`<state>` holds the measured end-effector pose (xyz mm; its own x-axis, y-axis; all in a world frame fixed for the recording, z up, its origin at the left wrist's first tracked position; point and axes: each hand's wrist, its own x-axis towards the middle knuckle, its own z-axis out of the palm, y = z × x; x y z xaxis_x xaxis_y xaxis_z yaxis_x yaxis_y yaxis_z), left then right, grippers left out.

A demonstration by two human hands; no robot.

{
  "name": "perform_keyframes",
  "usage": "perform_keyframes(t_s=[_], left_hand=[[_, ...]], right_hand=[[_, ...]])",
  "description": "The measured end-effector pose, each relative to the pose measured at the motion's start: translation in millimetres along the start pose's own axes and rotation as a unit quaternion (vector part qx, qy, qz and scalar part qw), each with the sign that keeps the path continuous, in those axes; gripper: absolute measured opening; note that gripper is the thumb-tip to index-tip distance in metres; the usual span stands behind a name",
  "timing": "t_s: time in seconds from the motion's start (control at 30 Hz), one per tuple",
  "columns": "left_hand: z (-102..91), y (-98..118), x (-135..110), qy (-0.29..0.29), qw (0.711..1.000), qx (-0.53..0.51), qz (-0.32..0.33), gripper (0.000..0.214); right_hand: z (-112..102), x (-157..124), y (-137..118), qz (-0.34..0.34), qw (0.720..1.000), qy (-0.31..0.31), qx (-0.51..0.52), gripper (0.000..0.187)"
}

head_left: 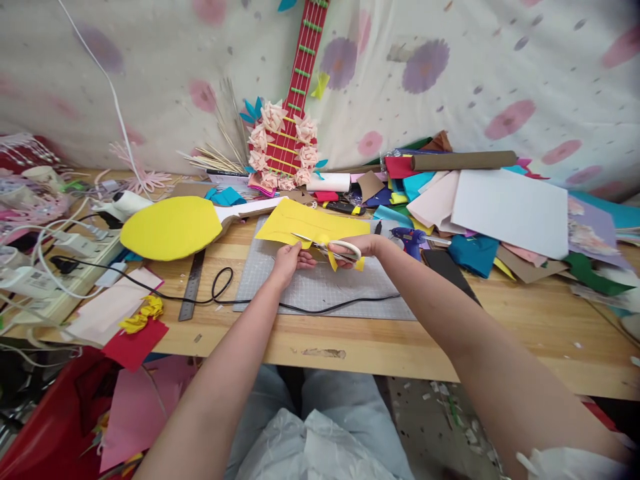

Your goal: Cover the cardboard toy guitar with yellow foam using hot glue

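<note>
Where the grey mat lies on the table, the left hand pinches the near edge of the yellow sheet, fingers together and clamped on it. The right hand is closed around the white handles of the scissors. Their blades point left and lie in the sheet's near edge, between the two hands. The sheet rests on the far part of the mat, and a cut yellow strip hangs by the right hand.

A white adapter at the far left bears a printed label too small to read, and the marks on the ruler are no clearer.

A black cable loops beside the ruler and runs across the near part of the mat. A yellow oval lies left of the sheet. A blue glue gun sits just right of the right hand, before a heap of coloured scraps topped by a white sheet and a tube. Behind, a red guitar ringed with pink flowers leans on the spotted cloth.
</note>
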<state>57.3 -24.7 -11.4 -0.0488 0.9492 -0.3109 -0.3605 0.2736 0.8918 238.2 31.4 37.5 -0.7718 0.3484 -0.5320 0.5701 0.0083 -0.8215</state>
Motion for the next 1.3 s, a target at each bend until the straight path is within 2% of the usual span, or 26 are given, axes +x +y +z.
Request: perform_keyframes(t_s=[0.5, 0.7, 0.77, 0.9, 1.07, 1.3], left_hand=[[0.1, 2, -1, 0.001, 1.000, -0.003, -0.002, 0.024], [-3.6, 3, 2, 0.111, 0.993, -0.023, 0.027, 0.023], [-6.1, 4, 2, 0.124, 0.992, -0.020, 0.028, 0.020], [-10.7, 8, 0, 0.108, 0.994, -0.018, 0.017, 0.017], [-13.4, 10, -2, 0.088, 0.996, -0.014, 0.010, 0.019], [-15.3, 5, -4, 0.076, 0.997, 0.006, 0.018, 0.022]], right_hand=[[-12, 4, 20, -0.045, 0.999, 0.001, 0.009, 0.056], [-13, 5, 19, -0.042, 0.999, 0.000, 0.008, 0.054], [-14, 6, 19, -0.037, 0.999, -0.002, 0.007, 0.055], [-14, 5, 16, -0.037, 0.999, -0.012, 0.003, 0.058], [-9, 2, 1, -0.029, 0.998, -0.031, -0.055, 0.062], [-6, 16, -14, -0.028, 0.995, -0.030, -0.087, 0.062]])
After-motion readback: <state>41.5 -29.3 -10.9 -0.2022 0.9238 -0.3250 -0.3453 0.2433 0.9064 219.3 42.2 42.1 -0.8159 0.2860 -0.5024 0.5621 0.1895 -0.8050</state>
